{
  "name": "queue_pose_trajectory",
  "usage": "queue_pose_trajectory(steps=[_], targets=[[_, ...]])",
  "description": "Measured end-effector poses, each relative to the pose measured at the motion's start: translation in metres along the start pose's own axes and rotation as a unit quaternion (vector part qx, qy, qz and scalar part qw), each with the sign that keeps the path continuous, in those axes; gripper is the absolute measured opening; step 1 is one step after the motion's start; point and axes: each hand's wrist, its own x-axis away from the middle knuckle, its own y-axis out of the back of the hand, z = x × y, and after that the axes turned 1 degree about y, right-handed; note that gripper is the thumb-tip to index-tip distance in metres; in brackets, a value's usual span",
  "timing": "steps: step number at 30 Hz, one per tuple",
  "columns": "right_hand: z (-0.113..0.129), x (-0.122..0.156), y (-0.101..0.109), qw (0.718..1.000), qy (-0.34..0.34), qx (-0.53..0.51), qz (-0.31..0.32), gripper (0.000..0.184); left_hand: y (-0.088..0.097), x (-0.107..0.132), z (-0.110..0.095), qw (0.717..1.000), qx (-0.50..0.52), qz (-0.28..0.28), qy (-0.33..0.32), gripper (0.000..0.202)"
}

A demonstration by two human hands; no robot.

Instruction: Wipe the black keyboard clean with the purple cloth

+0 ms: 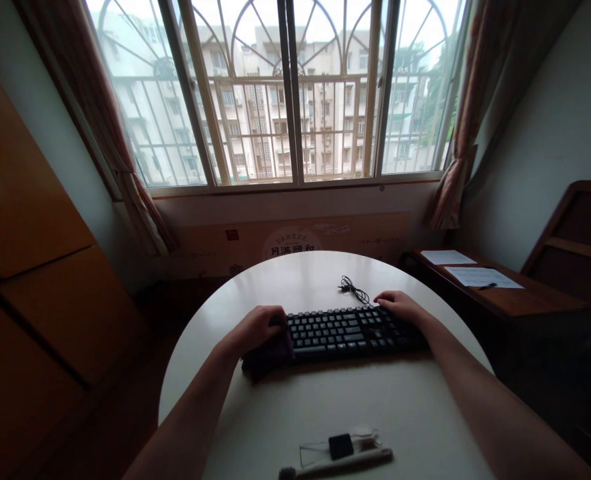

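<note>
A black keyboard (348,331) lies across the middle of a round white table (285,413). My left hand (258,328) is closed on a dark purple cloth (270,352) pressed against the keyboard's left end. My right hand (400,305) rests on the keyboard's far right corner, fingers curled over its edge, holding it. The keyboard's coiled black cable (354,289) lies on the table just behind it.
Near the table's front edge lie a small brush (335,465), a wire keycap puller (320,450) and a small black square object (341,446). A dark wooden side table (505,297) with white papers (482,277) stands at right. A wooden cabinet (35,267) fills the left; a window is ahead.
</note>
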Motion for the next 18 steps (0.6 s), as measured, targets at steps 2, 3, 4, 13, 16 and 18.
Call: queue_pose_trajectory(steps=[2,3,4,13,16,18], targets=[[-0.002,-0.001,0.0,1.0,0.0,0.002,-0.001,0.029,0.003,0.001,0.002,0.997,0.069,-0.016,0.02,0.011],[-0.003,-0.002,0.0,1.0,0.0,0.003,-0.002,0.029,0.005,0.001,0.003,0.993,0.116,-0.026,0.029,0.014],[-0.003,-0.002,0.0,1.0,0.0,0.003,-0.002,0.029,0.007,0.002,0.004,0.985,0.167,-0.03,0.036,0.017],[-0.006,-0.003,-0.001,1.0,0.009,0.001,-0.009,0.028,0.011,0.005,-0.011,0.952,0.306,0.018,0.014,0.02],[-0.007,-0.004,-0.002,1.0,0.012,0.0,-0.008,0.028,-0.006,-0.003,-0.012,0.988,0.155,-0.023,-0.008,0.012],[-0.008,-0.005,-0.002,1.0,0.012,0.0,-0.007,0.028,-0.016,-0.007,-0.009,0.997,0.065,-0.031,-0.018,0.011]])
